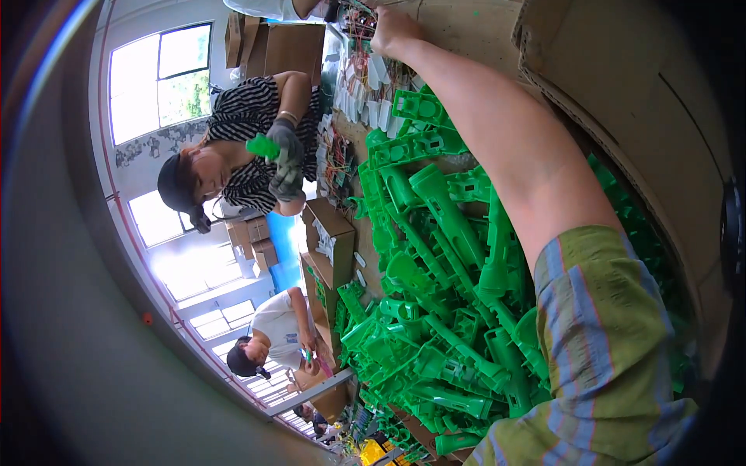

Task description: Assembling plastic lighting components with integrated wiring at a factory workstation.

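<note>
My left forearm reaches across from the lower right, its plaid sleeve pushed up to the elbow. At the upper edge my left hand is partly cut off, beside a jumble of small wired parts. Its fingers are mostly out of the picture, so its grip cannot be made out. Right under the forearm lies a big heap of green plastic housings, several of them long and tube-shaped. Small white pieces lie between the heap and the wired parts. My right hand is not visible.
Cardboard rises along the right side. Across the table, a gloved person in stripes holds a green plastic part. A person in white handles a small green piece. An open carton stands nearby. Another person's white sleeve shows on top.
</note>
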### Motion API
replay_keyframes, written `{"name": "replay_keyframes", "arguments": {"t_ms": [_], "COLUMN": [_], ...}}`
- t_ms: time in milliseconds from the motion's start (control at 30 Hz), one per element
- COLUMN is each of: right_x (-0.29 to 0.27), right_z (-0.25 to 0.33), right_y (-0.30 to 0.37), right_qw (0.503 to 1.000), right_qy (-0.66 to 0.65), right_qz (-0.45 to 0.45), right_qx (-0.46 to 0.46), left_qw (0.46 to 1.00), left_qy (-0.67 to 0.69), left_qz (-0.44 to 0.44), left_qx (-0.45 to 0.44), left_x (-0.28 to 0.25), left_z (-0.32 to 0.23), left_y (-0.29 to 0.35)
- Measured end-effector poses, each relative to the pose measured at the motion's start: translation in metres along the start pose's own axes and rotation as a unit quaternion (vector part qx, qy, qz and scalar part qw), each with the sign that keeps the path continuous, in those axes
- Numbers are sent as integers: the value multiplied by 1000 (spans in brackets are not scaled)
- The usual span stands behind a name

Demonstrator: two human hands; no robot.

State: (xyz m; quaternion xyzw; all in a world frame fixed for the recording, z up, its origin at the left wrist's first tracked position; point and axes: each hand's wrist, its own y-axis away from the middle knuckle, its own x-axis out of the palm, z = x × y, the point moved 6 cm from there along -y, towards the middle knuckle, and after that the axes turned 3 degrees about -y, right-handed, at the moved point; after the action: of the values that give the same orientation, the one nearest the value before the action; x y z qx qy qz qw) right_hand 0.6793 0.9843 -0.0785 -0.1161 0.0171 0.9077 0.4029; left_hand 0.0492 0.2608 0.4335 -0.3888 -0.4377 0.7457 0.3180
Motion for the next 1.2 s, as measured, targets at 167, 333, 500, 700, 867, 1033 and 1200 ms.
{"name": "replay_keyframes", "arguments": {"t_ms": [167,333,500,700,867,1033,1200], "right_x": [-15,-41,-98,-178,-230,-250,-323], "right_z": [61,149,217,307,311,284,315], "right_y": [31,78,141,245,359,451,572], "right_qw": [990,963,949,900,877,835,882], "right_qy": [-141,-179,-158,-161,-98,-77,145], "right_qz": [3,138,184,266,375,470,220], "right_qx": [-20,-149,-201,-307,-284,-277,-391], "left_qw": [923,992,930,961,954,956,888], "left_qy": [-359,-125,-128,-44,26,56,296], "left_qz": [135,9,-164,-157,-204,-175,-169], "left_qx": [-22,3,302,225,218,229,310], "left_x": [19,23,28,10,27,40,-12], "left_z": [-86,-250,-278,-225,-233,-252,-212], "left_y": [-14,-23,-26,-40,-40,-48,-2]}}
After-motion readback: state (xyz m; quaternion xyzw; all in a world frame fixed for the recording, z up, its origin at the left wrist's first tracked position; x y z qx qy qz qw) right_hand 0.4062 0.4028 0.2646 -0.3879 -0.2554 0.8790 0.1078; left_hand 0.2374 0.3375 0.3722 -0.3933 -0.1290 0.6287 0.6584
